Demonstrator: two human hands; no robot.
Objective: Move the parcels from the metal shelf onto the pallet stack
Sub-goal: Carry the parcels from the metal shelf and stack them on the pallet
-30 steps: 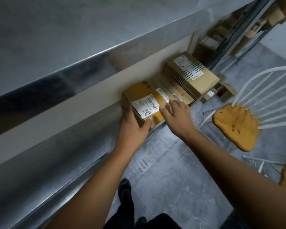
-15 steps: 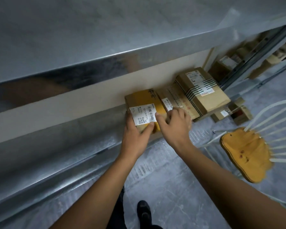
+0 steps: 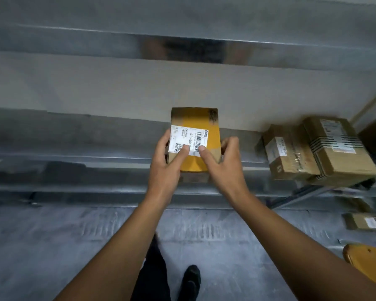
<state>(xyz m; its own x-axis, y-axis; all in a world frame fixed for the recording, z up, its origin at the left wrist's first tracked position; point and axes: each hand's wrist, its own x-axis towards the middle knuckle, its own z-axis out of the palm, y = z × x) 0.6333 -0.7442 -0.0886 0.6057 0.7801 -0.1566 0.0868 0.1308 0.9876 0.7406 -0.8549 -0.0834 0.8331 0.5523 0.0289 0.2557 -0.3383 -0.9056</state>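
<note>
Holding the parcel [image 3: 201, 124] at the metal shelf's [image 3: 96, 177] front edge, my left hand [image 3: 164, 170] and right hand [image 3: 225, 168] clamped round its sides, I want an even, level grip before drawing it clear.

I count two hands: left hand [image 3: 165, 170], right hand [image 3: 225, 170]. Four clear parcels: yellow-taped parcel [image 3: 201, 122] at centre, plain carton [image 3: 289, 157] and black-striped carton [image 3: 339, 153] at three o'clock, small parcel [image 3: 366, 222] at four. One chair seat [image 3: 369, 260] at five.
</note>
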